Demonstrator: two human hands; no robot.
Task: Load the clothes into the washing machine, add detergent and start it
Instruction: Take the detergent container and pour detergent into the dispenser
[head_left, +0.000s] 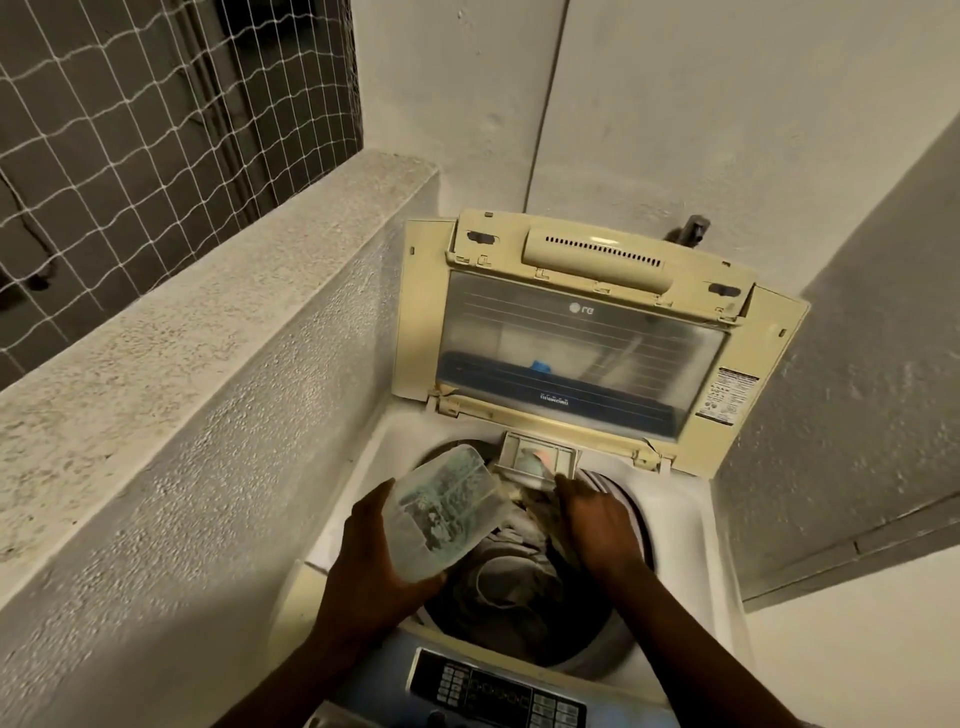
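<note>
Clothes (511, 574) already in drum; my left hand (382, 564) clasps detergent tub (445, 512), tipped toward dispenser drawer (537, 462); right hand (597, 525) spread flat at frame centre; starting left.

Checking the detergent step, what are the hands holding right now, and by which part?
The left hand grips a clear tub by its base, tilted toward the drawer. The right hand holds nothing.

A raised lid (582, 338) blocked the frame's centre and walls (182, 467) hemmed both sides, while clothes (509, 577) filled the drum, leaving open room only directly above its mouth at lower centre.
</note>
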